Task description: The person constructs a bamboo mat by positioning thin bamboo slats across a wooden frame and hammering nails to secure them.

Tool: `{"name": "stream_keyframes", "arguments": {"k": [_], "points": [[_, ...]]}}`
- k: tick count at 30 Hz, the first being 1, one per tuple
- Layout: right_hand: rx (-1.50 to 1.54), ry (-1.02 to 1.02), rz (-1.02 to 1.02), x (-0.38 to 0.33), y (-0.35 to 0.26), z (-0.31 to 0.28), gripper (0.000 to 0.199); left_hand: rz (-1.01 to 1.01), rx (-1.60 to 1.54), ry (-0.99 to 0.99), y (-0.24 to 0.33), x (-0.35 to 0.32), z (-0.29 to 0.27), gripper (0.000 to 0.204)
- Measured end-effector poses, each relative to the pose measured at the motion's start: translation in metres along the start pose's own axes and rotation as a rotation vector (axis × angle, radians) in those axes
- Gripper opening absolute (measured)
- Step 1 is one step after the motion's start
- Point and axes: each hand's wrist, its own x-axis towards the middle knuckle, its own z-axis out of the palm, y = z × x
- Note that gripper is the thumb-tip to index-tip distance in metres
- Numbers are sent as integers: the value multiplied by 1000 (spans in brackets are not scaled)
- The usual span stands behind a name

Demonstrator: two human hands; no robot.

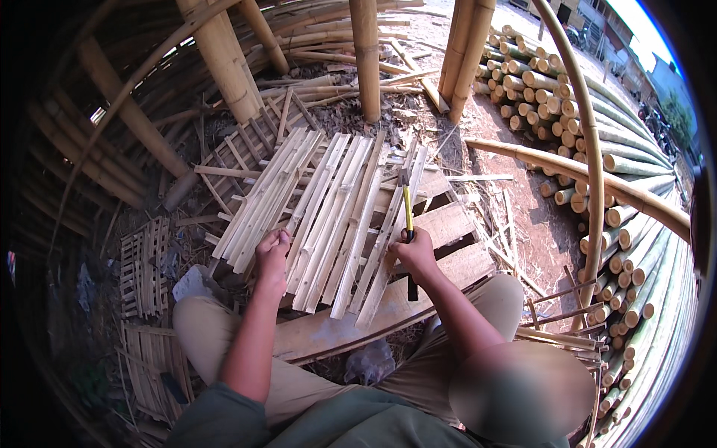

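Observation:
Split bamboo slats [340,213] lie side by side in front of me, joined by crosspieces underneath. My right hand [414,252] is wrapped round the yellow and black handle of a hammer [408,209]. The hammer's head points away from me, over the right-hand slats. At the gap between the left group of slats and the middle ones is my left hand [273,252], closed with the thumb against the fingers. What it holds, if anything, is too small to make out. Wooden planks [441,224] form a low bench under the slats, between my bent knees.
Upright bamboo posts [366,60] stand beyond the bench. A large stack of cut bamboo poles [549,97] fills the right side, with a slanting bamboo rail [575,173] before it. Finished slatted panels [146,265] lie at the left, near a plastic bag [196,284].

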Motion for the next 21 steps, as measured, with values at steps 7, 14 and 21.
{"name": "stream_keyframes", "arguments": {"k": [7, 14, 21], "points": [[111, -33, 22, -5, -22, -3, 24, 14, -75, -5, 0, -4, -7, 15], [127, -86, -94, 30, -28, -10, 31, 88, -179, -39, 1, -7, -1, 11], [47, -73, -87, 75, -9, -15, 30, 121, -220, 78, -4, -22, 21, 11]]}}
